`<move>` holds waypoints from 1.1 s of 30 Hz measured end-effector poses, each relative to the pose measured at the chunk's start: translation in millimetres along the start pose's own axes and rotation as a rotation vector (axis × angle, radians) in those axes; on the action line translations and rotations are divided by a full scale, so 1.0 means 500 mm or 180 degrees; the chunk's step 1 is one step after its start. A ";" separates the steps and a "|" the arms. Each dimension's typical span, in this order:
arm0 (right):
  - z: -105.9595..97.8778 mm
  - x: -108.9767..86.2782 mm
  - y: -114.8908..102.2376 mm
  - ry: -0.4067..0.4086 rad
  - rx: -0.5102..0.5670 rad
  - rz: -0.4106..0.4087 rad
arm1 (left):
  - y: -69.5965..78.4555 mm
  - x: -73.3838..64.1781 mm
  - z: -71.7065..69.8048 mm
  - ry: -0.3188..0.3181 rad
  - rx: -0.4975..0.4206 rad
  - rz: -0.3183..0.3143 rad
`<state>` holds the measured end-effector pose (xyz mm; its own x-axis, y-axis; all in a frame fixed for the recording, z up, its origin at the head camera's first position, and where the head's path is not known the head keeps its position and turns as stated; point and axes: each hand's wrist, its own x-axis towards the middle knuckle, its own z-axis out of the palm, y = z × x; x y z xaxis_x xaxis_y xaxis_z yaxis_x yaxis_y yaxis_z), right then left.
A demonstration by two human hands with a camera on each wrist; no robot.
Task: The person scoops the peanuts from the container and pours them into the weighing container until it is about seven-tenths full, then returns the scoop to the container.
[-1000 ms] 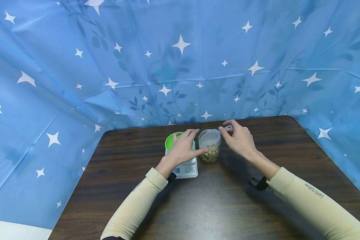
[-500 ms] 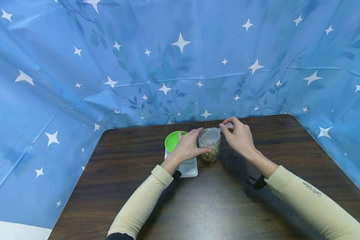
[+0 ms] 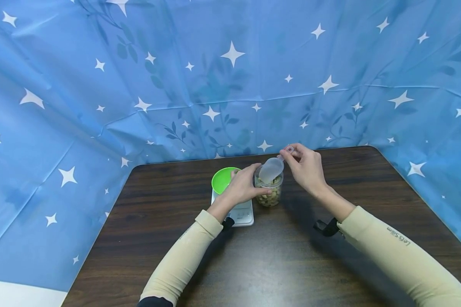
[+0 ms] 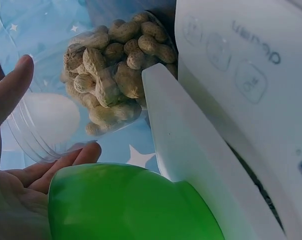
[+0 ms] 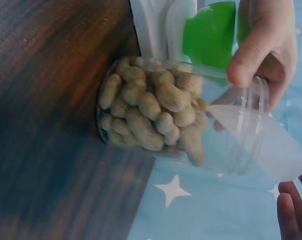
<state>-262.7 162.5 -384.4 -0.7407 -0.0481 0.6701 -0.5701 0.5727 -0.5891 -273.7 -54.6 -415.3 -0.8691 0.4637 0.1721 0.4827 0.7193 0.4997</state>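
Note:
A clear jar (image 5: 226,157) partly filled with unshelled peanuts (image 5: 146,107) stands on the table. My left hand (image 3: 238,187) holds it near the neck, thumb on the near side and fingers behind. With thumb and fingers my right hand (image 3: 307,170) pinches the handle of a translucent white scoop (image 3: 271,170). The scoop's bowl is tilted down into the jar's mouth, above the peanuts in the right wrist view. Just left of the jar, a green bowl (image 3: 220,181) sits on a white kitchen scale (image 3: 244,216), both partly hidden by my left hand.
The dark wood-grain table (image 3: 276,264) spreads out in front of the jar and scale. Behind it hangs a blue curtain (image 3: 169,76) with white stars, close to the table's back edge.
My left hand has shifted slightly right onto the jar. My right hand has risen with the scoop handle, tipping the scoop's bowl from nearly level to steeply down into the jar.

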 end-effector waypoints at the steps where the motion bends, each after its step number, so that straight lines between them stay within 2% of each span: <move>1: -0.003 0.004 -0.002 -0.0019 0.0021 -0.0064 | 0.000 0.001 0.000 -0.0004 -0.0009 -0.0002; 9: -0.014 0.028 -0.016 -0.0174 0.0097 -0.0429 | 0.000 0.000 -0.001 -0.0019 -0.0065 -0.0025; 14: -0.010 0.027 -0.022 -0.0374 -0.0153 -0.0734 | -0.001 0.000 -0.001 -0.0040 -0.0049 0.0020; 18: -0.003 0.022 -0.025 -0.0634 -0.0348 -0.0916 | -0.002 0.000 -0.001 -0.0062 -0.0081 0.0043; 24: 0.012 0.017 -0.013 -0.1008 -0.0461 -0.0994 | -0.003 -0.001 -0.004 -0.0131 -0.0259 0.0037; 33: 0.046 0.030 0.007 -0.1014 -0.0317 -0.1061 | -0.004 -0.002 -0.006 -0.0180 -0.0322 0.0072</move>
<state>-283.9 145.1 -387.0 -0.6042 -0.4825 0.6341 -0.7700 0.5584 -0.3088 -274.3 -58.0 -413.9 -0.8493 0.5097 0.1376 0.4863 0.6538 0.5798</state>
